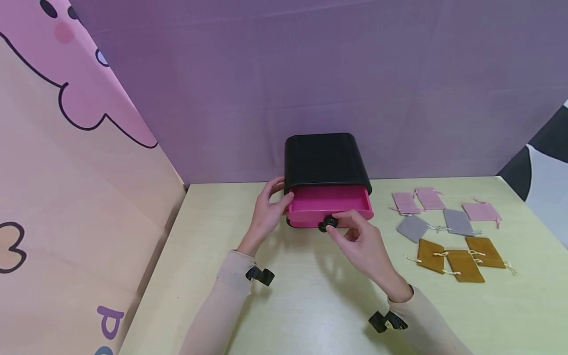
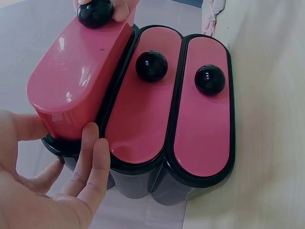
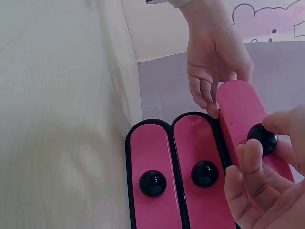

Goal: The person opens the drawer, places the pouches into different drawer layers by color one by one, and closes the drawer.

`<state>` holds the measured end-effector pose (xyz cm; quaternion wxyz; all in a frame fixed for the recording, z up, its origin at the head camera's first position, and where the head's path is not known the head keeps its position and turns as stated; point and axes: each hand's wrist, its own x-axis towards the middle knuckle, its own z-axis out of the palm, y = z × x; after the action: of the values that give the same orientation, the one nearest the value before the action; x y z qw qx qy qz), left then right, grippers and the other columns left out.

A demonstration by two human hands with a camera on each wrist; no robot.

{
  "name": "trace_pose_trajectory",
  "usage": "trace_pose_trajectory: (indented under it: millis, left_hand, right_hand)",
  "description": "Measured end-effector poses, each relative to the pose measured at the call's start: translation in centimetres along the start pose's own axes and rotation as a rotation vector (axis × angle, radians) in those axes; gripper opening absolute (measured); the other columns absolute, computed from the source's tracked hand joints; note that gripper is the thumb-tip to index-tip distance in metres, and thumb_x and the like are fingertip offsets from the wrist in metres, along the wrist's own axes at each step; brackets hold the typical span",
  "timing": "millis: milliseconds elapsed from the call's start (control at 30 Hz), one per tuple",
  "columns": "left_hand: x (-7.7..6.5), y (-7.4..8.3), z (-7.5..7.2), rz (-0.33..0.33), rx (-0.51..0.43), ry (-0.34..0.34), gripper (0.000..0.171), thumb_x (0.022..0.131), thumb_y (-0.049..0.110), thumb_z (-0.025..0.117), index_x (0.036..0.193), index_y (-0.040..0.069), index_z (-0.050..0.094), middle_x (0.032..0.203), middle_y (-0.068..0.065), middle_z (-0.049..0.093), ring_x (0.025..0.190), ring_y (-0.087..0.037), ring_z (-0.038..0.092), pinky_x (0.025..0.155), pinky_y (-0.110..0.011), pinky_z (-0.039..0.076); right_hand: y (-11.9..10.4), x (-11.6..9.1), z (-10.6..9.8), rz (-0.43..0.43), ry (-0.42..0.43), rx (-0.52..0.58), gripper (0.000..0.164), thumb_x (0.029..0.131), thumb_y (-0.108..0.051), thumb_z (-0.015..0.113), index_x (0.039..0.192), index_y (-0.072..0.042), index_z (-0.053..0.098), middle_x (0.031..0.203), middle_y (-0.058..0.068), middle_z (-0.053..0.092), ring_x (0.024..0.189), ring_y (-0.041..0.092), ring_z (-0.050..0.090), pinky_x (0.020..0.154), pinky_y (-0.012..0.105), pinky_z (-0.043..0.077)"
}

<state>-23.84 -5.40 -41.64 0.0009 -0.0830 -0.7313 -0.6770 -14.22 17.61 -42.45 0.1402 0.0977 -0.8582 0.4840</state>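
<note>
- Black cabinet [image 1: 326,160] stands at the table's [image 1: 293,315] far edge, in front of a purple cloth [image 1: 319,74].
- Top drawer [image 1: 306,217], pink, is partly out toward the person; part of its inside shows from above.
- Right hand [image 1: 361,244]: thumb and fingers pinch the top drawer's round black knob [image 3: 263,138].
- Left hand [image 1: 267,209]: fingers spread and lightly bent, touching the cabinet and drawer at their left end (can't tell how hard it presses).
- Middle drawer [image 2: 140,114] and bottom drawer [image 2: 202,129] sit flush in the casing, each with its own black ball knob.
- Right of the cabinet, well apart from the left hand: three pink pouches [image 1: 481,212], then two grey pouches [image 1: 458,222], then three mustard pouches [image 1: 465,266] nearest the person, all lying flat with drawstrings.
- Printed panel [image 1: 66,207] rises along the table's left side.
</note>
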Motion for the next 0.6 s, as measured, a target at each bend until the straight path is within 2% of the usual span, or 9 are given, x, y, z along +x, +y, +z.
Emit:
trace_pose_trajectory:
  millis: [200, 300, 433, 600]
  left_hand:
    - [0.0, 0.0, 0.0, -0.008, -0.005, 0.000, 0.053, 0.104, 0.015, 0.067, 0.155, 0.016, 0.052, 0.152, -0.015, 0.056, 0.088, -0.022, 0.077, 0.090, -0.047, 0.065]
    - [0.0, 0.0, -0.1, -0.008, 0.001, 0.002, 0.053, 0.104, 0.015, 0.067, 0.155, 0.016, 0.052, 0.153, -0.015, 0.056, 0.087, -0.021, 0.077, 0.089, -0.045, 0.066]
    - [-0.1, 0.0, -0.1, -0.006, 0.026, 0.000, 0.053, 0.104, 0.019, 0.067, 0.155, 0.018, 0.052, 0.153, -0.014, 0.056, 0.085, -0.020, 0.075, 0.078, -0.033, 0.065]
    - [-0.1, -0.1, -0.1, 0.005, 0.033, -0.002, 0.052, 0.104, 0.021, 0.067, 0.155, 0.019, 0.053, 0.152, -0.014, 0.057, 0.080, -0.017, 0.073, 0.070, -0.028, 0.062]
  right_hand:
    - [-0.3, -0.6, 0.0, -0.007, -0.007, 0.026, 0.026, 0.097, -0.018, 0.080, 0.121, -0.012, 0.071, 0.103, 0.008, 0.079, 0.061, 0.011, 0.054, 0.058, 0.023, 0.046]
    - [-0.5, -0.8, -0.1, -0.007, -0.011, 0.024, 0.028, 0.096, -0.017, 0.081, 0.122, -0.012, 0.071, 0.104, 0.009, 0.079, 0.060, 0.010, 0.053, 0.057, 0.023, 0.045]
    - [-0.3, -1.2, -0.1, -0.021, -0.010, 0.023, 0.027, 0.096, -0.014, 0.081, 0.121, -0.011, 0.071, 0.102, 0.009, 0.079, 0.059, 0.010, 0.053, 0.056, 0.023, 0.046]
    - [0.0, -1.5, 0.0, -0.041, -0.002, 0.020, 0.024, 0.095, -0.012, 0.081, 0.117, -0.013, 0.071, 0.099, 0.006, 0.079, 0.056, 0.010, 0.053, 0.054, 0.024, 0.046]
